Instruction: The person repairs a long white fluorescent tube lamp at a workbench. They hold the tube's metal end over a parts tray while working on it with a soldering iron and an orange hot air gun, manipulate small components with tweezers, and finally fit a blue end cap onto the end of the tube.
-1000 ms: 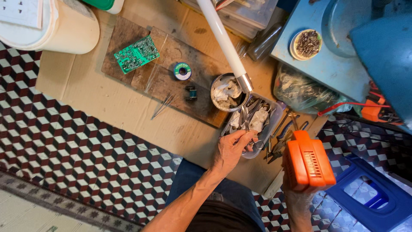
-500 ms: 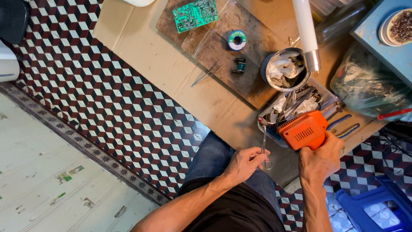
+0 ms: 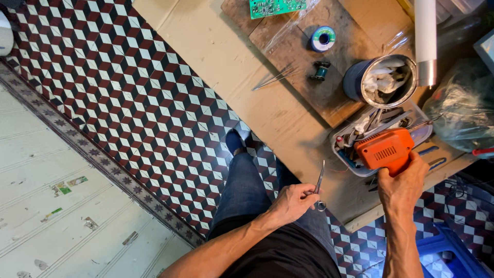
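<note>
Orange plastic is what the right hand (image 3: 404, 185) is clamped around: a blocky orange power tool (image 3: 385, 149) with a vented side, held over the edge of a shallow grey tray of mixed tools (image 3: 423, 135) at the corner of the cardboard-covered work surface (image 3: 231, 67). The left hand (image 3: 293, 202) is closed on a pair of slim metal scissors-like forceps (image 3: 319, 186), blades pointing up, held above the person's jeans-clad thigh (image 3: 247, 190) and clear of the bench. The risks, as I judge them, come from both hands being full. The pointed steel tips sit close to the leg, so a slip of the left fingers could drop them onto the thigh or the patterned tile floor (image 3: 118, 92). The orange tool hangs partly past the tray rim; a loose grip could tip it into the tray's clutter or off the bench. The open metal tin stuffed with white rags (image 3: 386, 80) stands just beyond and could be knocked.
</note>
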